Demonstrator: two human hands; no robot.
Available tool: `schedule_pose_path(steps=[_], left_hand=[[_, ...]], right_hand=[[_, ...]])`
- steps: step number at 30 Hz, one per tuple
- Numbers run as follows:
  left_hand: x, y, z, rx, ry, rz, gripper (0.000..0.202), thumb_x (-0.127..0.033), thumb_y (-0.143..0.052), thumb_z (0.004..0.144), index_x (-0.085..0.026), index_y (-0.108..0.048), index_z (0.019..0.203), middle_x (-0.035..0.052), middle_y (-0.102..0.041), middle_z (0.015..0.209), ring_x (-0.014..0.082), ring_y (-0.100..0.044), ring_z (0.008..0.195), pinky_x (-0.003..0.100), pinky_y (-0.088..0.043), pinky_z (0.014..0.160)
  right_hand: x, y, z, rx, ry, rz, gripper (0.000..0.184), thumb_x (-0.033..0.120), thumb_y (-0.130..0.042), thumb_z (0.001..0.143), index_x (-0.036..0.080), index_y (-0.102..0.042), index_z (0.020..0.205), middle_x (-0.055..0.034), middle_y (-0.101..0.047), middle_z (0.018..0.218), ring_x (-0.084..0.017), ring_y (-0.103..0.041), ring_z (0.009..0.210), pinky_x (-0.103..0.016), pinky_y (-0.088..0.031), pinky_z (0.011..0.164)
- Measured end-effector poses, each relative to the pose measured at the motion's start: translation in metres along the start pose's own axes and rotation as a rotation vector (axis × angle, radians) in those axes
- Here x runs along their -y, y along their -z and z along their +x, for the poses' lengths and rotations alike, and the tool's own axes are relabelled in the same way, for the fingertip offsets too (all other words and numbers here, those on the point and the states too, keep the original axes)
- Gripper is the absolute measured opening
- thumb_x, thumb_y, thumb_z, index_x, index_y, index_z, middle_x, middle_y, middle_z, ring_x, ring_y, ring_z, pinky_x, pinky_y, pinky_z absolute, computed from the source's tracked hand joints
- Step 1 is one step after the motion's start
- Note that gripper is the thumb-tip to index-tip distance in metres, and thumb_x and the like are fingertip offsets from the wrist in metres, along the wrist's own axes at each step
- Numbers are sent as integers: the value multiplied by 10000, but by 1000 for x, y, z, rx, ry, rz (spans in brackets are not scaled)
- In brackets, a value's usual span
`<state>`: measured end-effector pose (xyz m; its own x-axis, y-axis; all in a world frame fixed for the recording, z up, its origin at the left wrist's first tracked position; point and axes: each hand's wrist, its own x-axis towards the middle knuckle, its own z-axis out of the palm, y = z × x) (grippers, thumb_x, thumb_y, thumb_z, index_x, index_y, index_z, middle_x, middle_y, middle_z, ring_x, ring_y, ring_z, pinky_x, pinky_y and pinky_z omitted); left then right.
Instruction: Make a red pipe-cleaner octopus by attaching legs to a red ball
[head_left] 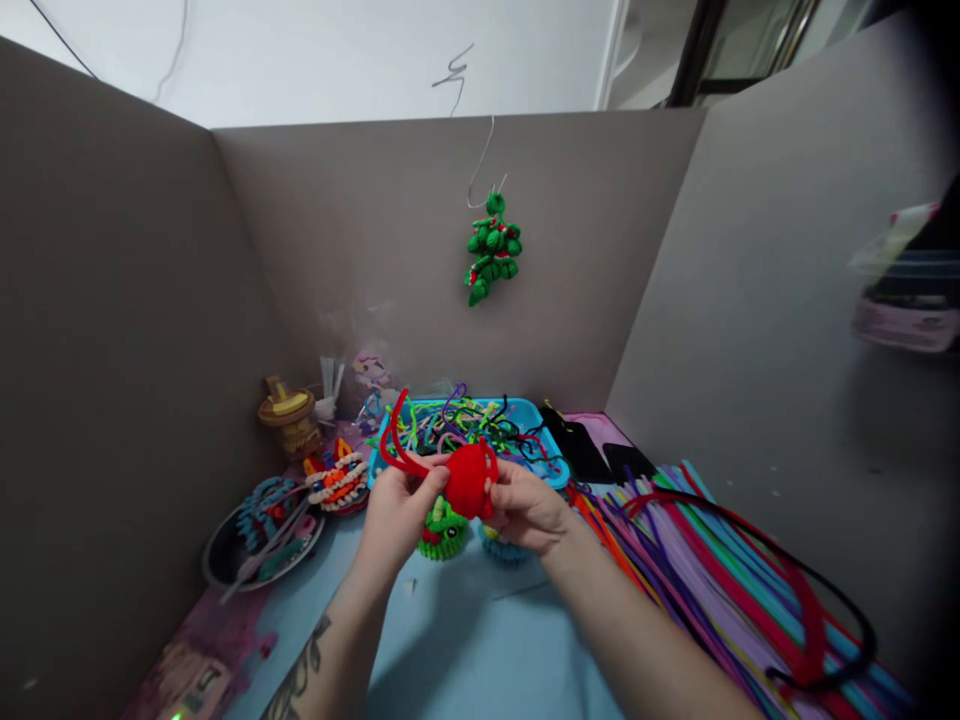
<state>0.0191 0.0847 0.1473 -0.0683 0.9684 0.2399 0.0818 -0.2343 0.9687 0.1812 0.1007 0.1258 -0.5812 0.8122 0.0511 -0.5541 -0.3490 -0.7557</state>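
Both hands hold up a red fuzzy pipe-cleaner piece point(468, 482), rounded, with loose red stems curling up at its left. My left hand point(409, 500) pinches its left side between thumb and fingers. On the right side, the fingers of my right hand point(525, 505) are closed on its edge. Just below the red piece sits a green pipe-cleaner figure point(442, 535) with a dark eye and red bits. Beside that, partly hidden by my right hand, is a blue ribbed piece point(501, 543).
Behind the hands stands a blue tray point(551, 440) of loose pipe-cleaner bits. Bundles of long coloured pipe cleaners point(705, 570) lie at right. At left are a metal bowl point(217, 570), an orange-and-cream piece point(337, 482) and a brown container point(291, 420). A green ornament point(493, 248) hangs on the grey partition.
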Motion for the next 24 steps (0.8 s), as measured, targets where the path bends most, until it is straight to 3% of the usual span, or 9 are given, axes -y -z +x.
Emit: schedule_pose_path(steps=[6, 11, 14, 19, 24], left_hand=[[1, 4, 1, -83, 18, 65, 309, -423, -635, 711, -119, -692, 719, 110, -734, 760, 205, -657, 644, 288, -504, 589], [6, 7, 4, -134, 67, 80, 393, -459, -620, 733, -94, -719, 841, 80, -711, 639, 177, -612, 530, 237, -430, 471], [4, 5, 2, -169, 44, 96, 399, -461, -621, 732, -93, -722, 847, 78, -715, 639, 196, -632, 565, 260, -463, 518], [-1, 0, -5, -288, -61, 190, 403, -450, -604, 745, -84, -721, 867, 116, -746, 796, 261, -678, 762, 326, -509, 686], [-2, 0, -6, -313, -101, 235, 379, -453, -577, 754, -105, -714, 822, 115, -748, 807, 264, -685, 768, 329, -515, 700]], right_hand=[[-1, 3, 0, -122, 85, -92, 408, 421, -865, 501, 130, -665, 707, 55, -503, 504, -25, -321, 405, -163, -193, 387], [-3, 3, 3, -136, 172, -239, 367, 390, -870, 493, 135, -678, 675, 5, -604, 607, -76, -485, 517, -196, -339, 490], [-6, 3, 4, -159, 216, -283, 349, 386, -865, 497, 142, -647, 615, 7, -609, 625, -79, -500, 543, -200, -353, 521], [-10, 5, 7, -262, 253, -306, 339, 385, -835, 546, 162, -623, 688, 52, -534, 576, -45, -376, 459, -175, -248, 441], [-9, -1, 6, -338, 399, -447, 285, 387, -771, 620, 180, -601, 716, 36, -545, 626, -86, -452, 546, -196, -339, 507]])
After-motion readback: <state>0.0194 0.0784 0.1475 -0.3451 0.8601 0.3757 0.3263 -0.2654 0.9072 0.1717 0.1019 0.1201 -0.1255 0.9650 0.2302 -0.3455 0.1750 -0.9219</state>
